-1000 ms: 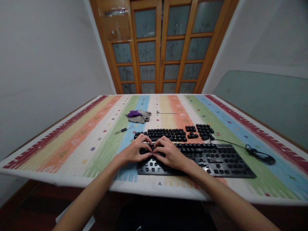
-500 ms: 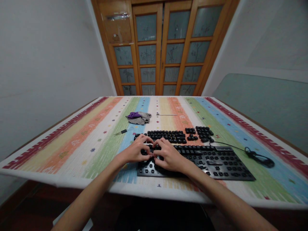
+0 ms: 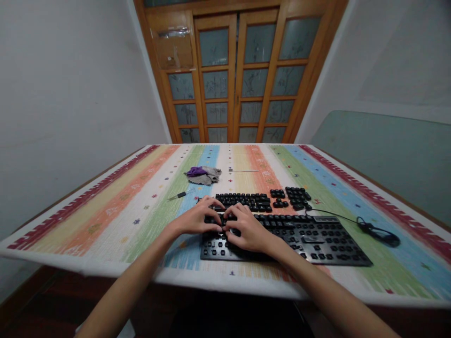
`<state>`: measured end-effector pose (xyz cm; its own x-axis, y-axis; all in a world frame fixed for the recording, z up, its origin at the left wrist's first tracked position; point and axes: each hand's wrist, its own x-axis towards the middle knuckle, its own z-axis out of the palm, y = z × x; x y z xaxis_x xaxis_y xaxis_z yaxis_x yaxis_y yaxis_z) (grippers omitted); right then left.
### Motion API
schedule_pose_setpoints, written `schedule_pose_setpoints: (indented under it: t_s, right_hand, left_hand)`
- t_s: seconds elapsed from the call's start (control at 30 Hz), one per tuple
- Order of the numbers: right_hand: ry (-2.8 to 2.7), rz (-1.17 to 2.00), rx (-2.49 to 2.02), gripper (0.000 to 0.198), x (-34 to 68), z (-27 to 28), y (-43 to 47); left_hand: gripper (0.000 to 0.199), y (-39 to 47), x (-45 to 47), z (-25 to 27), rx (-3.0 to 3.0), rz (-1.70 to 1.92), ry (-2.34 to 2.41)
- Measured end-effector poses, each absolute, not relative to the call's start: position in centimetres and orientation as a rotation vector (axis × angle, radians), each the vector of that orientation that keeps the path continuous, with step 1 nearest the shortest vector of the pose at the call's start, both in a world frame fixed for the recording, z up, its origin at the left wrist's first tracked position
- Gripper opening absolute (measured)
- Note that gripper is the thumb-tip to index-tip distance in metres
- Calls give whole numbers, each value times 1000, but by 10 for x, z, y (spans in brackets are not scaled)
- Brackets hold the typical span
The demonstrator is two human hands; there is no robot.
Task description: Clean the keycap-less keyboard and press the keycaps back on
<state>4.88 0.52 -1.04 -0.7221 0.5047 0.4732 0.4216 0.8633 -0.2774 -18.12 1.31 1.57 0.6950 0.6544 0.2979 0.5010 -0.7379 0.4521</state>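
A black keyboard [image 3: 334,245] lies near the table's front edge, most of its keycaps off and the switches bare; a top row of caps is in place. My left hand [image 3: 197,217] and my right hand [image 3: 247,230] meet over its left part. Their thumbs and forefingers are pinched close together at the switches, the other fingers curled. Whatever is between the fingertips is too small and covered to make out. Behind the keyboard, loose black keycaps [image 3: 243,202] are laid out in rows, with further keycap groups [image 3: 298,197] to the right.
Left of the keycaps lies a small black-handled tool with wire loops [image 3: 181,194]. Beyond it is a crumpled grey and purple cloth [image 3: 204,176], and to its right a thin rod [image 3: 244,170]. The keyboard's coiled cable [image 3: 382,235] rests at right on the striped tablecloth [image 3: 105,211].
Both hands stay at the same place on the keyboard, with only slight finger shifts. The whole view has tilted up a little.
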Motion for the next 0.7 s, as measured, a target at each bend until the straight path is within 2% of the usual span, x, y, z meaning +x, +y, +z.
schedule_pose_setpoints:
  t_s: [0.2, 0.37, 0.7]
  right_hand:
    - [-2325, 161, -740, 10, 57, -5, 12]
    - [-2200, 137, -776, 10, 63, -4, 16]
    - [-2130, 98, -798, 13, 68, -1, 19]
  left_hand:
    - [15, 62, -196, 31, 2551, 901, 1185]
    - [17, 104, -195, 19, 2564, 621, 1353]
    - [17, 131, -187, -1, 2547, 456, 1345]
